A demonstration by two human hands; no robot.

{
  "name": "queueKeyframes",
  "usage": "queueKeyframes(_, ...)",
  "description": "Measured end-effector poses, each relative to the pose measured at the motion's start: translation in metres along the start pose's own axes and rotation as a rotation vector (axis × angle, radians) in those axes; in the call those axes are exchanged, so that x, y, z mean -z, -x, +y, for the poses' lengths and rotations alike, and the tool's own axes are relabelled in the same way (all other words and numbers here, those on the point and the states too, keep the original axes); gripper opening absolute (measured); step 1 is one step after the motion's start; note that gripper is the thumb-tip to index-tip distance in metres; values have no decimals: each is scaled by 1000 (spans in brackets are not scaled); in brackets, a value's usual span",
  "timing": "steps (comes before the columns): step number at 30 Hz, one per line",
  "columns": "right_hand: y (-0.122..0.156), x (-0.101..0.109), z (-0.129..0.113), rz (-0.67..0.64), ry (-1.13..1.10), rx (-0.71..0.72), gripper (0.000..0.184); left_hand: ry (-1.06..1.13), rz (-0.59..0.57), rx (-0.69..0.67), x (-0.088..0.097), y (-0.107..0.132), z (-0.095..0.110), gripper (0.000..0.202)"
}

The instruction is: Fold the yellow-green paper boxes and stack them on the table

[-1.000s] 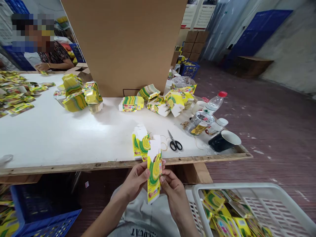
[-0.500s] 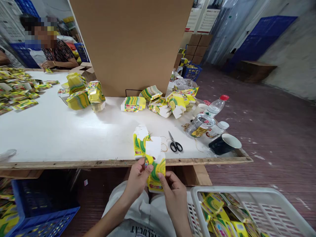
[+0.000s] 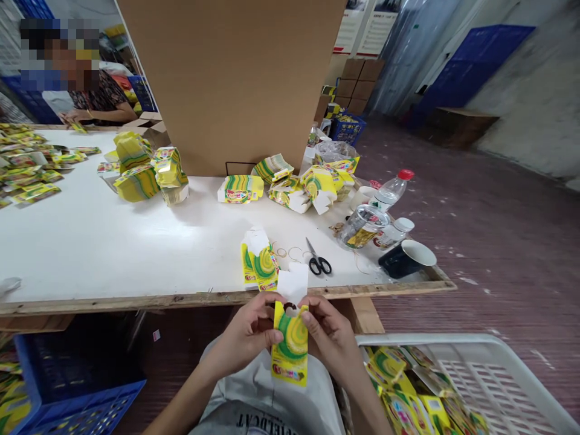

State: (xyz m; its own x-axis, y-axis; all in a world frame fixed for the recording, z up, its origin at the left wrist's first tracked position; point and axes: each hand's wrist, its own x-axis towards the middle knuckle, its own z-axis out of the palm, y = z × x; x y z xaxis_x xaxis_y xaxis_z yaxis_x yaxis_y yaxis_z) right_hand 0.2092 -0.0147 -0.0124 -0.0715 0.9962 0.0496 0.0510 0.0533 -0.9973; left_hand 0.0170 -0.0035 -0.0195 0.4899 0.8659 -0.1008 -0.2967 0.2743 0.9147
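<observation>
I hold a small yellow-and-green printed carton (image 3: 290,344) upright over my lap, its white top flap standing open. My left hand (image 3: 249,331) pinches its left side near the top. My right hand (image 3: 332,336) grips the right side, fingers at the open mouth. Two more such cartons (image 3: 257,264) stand on the white table (image 3: 113,241) just beyond my hands. Black-handled scissors (image 3: 316,260) and loose rubber bands lie beside them.
A white plastic basket (image 3: 453,386) of flat cartons sits at my right, a blue crate (image 3: 67,399) at my left. Carton piles (image 3: 145,172), a tall cardboard sheet (image 3: 226,78), a bottle (image 3: 389,189), a jar (image 3: 362,226) and a dark cup (image 3: 405,258) stand on the table. Another person (image 3: 90,96) works at far left.
The carton has turned from edge-on to face me and dropped lower toward my lap. Both hands have shifted up to its top opening.
</observation>
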Motion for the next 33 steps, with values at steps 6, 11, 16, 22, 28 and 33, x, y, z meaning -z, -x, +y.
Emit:
queueKeyframes(6, 1, -4, 1, 60, 74, 51, 22, 136, -74, 55, 1, -1, -1, 85)
queueKeyframes(11, -1, -2, 4, 274, -18, 65, 29, 49, 30, 49, 3, -6, -6, 56)
queueKeyframes(16, -4, 4, -7, 94, 69, -34, 39, -125, 87, -38, -3, -7, -7, 43)
queueKeyframes(22, -6, -5, -9, 74, 353, -32, 30, -97, 19, -51, -3, -6, -4, 42)
queueKeyframes(28, -1, -9, 0, 75, 398, 31, 33, 76, 50, 25, -4, -8, -3, 50)
queueKeyframes(33, 5, 6, -3, 200, 389, 125, 27, 73, 7, 32, -25, -9, -4, 51)
